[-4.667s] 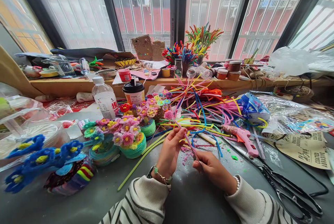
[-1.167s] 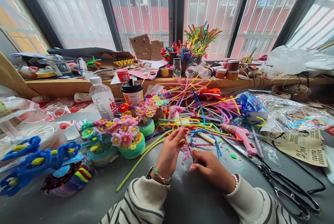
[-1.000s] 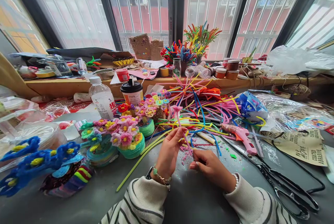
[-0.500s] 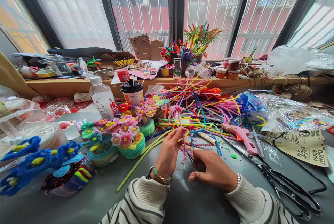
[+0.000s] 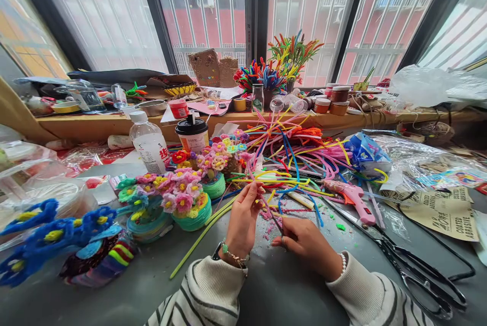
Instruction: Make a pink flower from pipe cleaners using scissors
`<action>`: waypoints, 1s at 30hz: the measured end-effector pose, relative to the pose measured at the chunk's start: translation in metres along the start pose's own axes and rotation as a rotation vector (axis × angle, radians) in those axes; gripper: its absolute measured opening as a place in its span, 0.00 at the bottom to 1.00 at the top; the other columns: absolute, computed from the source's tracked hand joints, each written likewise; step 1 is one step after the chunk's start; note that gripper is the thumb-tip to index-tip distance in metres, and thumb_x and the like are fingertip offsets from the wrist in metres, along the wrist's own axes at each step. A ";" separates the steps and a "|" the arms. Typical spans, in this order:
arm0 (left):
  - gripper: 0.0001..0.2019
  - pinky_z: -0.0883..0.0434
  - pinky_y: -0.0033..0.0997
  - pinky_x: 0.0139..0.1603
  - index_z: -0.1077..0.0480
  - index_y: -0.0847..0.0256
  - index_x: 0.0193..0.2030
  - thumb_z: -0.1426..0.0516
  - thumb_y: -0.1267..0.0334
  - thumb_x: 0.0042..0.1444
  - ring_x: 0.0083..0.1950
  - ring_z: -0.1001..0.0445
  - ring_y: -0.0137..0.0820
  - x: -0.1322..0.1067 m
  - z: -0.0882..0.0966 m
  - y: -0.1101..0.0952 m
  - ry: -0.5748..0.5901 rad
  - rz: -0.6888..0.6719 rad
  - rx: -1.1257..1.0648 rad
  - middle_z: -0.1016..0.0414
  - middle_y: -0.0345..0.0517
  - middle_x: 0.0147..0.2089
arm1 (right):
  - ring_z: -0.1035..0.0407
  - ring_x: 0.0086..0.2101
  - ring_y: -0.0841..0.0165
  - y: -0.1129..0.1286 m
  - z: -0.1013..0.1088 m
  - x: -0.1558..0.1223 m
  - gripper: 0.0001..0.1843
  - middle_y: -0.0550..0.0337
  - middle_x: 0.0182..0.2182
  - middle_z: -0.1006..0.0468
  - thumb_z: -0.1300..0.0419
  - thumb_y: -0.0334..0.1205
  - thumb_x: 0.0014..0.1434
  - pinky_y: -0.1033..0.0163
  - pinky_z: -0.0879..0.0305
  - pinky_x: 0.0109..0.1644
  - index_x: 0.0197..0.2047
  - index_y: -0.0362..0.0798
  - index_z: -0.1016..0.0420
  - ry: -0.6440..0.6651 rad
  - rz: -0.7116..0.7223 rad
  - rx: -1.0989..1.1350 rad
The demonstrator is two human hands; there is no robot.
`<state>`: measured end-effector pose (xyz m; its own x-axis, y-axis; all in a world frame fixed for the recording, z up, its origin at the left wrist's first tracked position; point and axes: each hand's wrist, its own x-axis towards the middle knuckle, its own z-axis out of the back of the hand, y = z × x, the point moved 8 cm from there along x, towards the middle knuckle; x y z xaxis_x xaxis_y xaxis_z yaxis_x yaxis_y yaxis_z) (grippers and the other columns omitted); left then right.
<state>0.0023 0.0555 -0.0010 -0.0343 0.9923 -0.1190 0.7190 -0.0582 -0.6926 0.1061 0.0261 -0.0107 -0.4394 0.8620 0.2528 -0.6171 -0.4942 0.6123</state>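
Note:
My left hand [image 5: 243, 219] is closed in a pinch on the stem of a pink pipe-cleaner flower [image 5: 247, 156], whose head leans up and to the left above the fingers. My right hand [image 5: 306, 239] is closed on a thin dark metal tool [image 5: 274, 217] that looks like small scissors. Its tip reaches the stem just below my left fingers. Both hands hover over the grey table [image 5: 274, 285], above pink fluff scraps [image 5: 271, 227]. Striped sleeves cover both forearms.
A tangle of coloured pipe cleaners [image 5: 300, 156] lies behind the hands. To the right are a pink glue gun [image 5: 352, 196] and large black scissors [image 5: 418, 275]. Finished flower pots [image 5: 190, 199], blue flowers [image 5: 49, 234], a bottle [image 5: 150, 144] and a lidded cup [image 5: 194, 133] stand left.
The pink flower head has swung from upright to leaning left as my left hand turned the stem. My right hand brought the dark tool up against the stem.

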 end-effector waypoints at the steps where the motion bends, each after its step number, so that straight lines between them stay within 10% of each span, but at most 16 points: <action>1: 0.07 0.40 0.18 0.28 0.27 0.62 0.28 0.39 0.65 0.39 0.29 0.35 0.19 0.000 0.000 0.000 -0.004 -0.002 0.001 0.29 0.38 0.28 | 0.48 0.19 0.74 0.000 0.002 0.000 0.22 0.66 0.16 0.40 0.50 0.54 0.52 0.67 0.53 0.23 0.17 0.47 0.47 -0.009 0.001 0.020; 16: 0.06 0.39 0.21 0.32 0.27 0.63 0.29 0.41 0.63 0.44 0.32 0.35 0.23 -0.004 -0.011 0.009 0.140 0.058 0.125 0.29 0.41 0.31 | 0.46 0.21 0.73 0.008 -0.001 -0.004 0.24 0.64 0.20 0.37 0.48 0.62 0.45 0.68 0.54 0.23 0.22 0.47 0.42 0.106 0.008 -0.039; 30: 0.08 0.39 0.20 0.31 0.27 0.61 0.30 0.39 0.63 0.40 0.31 0.35 0.21 0.001 0.003 0.004 0.003 0.000 0.049 0.29 0.39 0.31 | 0.48 0.19 0.74 0.001 -0.004 -0.002 0.21 0.66 0.16 0.40 0.51 0.54 0.52 0.68 0.54 0.23 0.18 0.48 0.47 0.005 -0.024 -0.023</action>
<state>0.0028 0.0558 -0.0055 -0.0315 0.9926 -0.1169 0.6844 -0.0638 -0.7263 0.1038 0.0234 -0.0140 -0.4281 0.8728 0.2344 -0.6424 -0.4763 0.6004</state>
